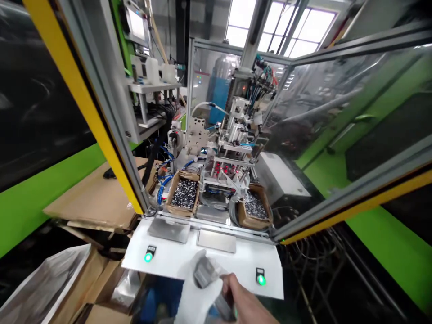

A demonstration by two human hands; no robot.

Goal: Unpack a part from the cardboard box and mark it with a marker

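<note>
A small grey block-shaped part [204,273], wrapped in a clear plastic bag [195,294], is gripped by the right hand [245,302], fingers closed around it, just above the near edge of the white control shelf [236,261] with two green-lit buttons [148,257]. Behind it, two cardboard boxes of small metal pieces [184,193] flank the assembly machine [232,148].

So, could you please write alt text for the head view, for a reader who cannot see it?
One bare hand at the bottom edge holds a small grey blocky part with white wrapping over a white console shelf with two glowing green buttons. Behind the shelf, two brown cardboard boxes of small dark metal pieces flank an assembly machine.
</note>
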